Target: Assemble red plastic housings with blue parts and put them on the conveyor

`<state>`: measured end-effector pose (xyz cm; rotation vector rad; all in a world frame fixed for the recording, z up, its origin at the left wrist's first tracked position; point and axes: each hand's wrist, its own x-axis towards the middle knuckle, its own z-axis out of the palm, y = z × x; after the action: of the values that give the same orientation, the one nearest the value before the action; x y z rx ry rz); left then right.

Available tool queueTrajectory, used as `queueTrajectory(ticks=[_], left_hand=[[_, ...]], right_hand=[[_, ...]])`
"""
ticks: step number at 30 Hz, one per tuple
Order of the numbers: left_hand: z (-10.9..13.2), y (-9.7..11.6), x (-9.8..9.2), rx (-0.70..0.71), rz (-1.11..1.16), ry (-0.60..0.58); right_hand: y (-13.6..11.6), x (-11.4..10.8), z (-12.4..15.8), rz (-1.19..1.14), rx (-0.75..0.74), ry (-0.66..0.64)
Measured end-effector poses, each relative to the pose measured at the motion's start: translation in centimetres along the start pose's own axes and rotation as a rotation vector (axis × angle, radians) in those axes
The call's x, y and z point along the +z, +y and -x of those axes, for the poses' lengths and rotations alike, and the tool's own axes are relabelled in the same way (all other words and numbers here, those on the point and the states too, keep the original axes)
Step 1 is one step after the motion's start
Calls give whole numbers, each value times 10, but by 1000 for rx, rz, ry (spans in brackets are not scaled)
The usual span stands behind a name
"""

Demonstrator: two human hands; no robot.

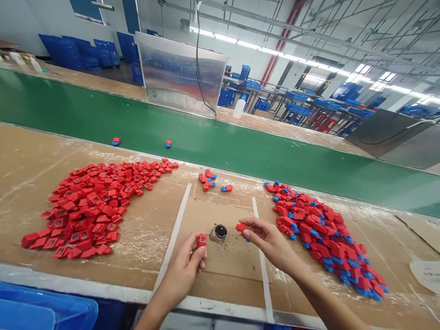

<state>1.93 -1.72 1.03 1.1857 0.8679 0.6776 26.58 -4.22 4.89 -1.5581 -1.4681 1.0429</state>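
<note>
Between the thumb and fingers of my left hand (187, 263) is a small red plastic block (202, 240), its square recess facing up. My right hand (266, 238) pinches a red-and-blue plastic piece (241, 228), partly covered by the fingers. Between the hands stands a small round pot of dark contents (220, 231), with dark specks scattered around it on the cardboard (233, 263). A large heap of red blocks (92, 197) lies to the left. On the right is a heap of red-and-blue pieces (319, 229).
A few red-and-blue pieces (207, 179) lie beyond the pot. Behind them runs a green conveyor belt (240, 144) carrying two pieces. White tape strips (175, 229) flank the cardboard. A blue bin (44, 307) sits at lower left, and a white bottle (239, 108) stands past the belt.
</note>
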Motion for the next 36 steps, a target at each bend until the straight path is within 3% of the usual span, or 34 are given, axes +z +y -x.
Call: queueTrajectory(ticks=[6,10,17,25,36], left_hand=[[1,-6,5,48,-83,2],[1,-8,7,50,-103,54],[4,-4,10,63,-61,42],[0,-12,9,-3,213,-56],[5,-7,5,-2,121,-157]], right_hand=[[-9,12,2,408,-284,62],[-7,17,1,487,-335,44],[-9,22,1,500,-343,31],[-20,20,0,489,-372,68],[-31,44,20,297,-295,-85]])
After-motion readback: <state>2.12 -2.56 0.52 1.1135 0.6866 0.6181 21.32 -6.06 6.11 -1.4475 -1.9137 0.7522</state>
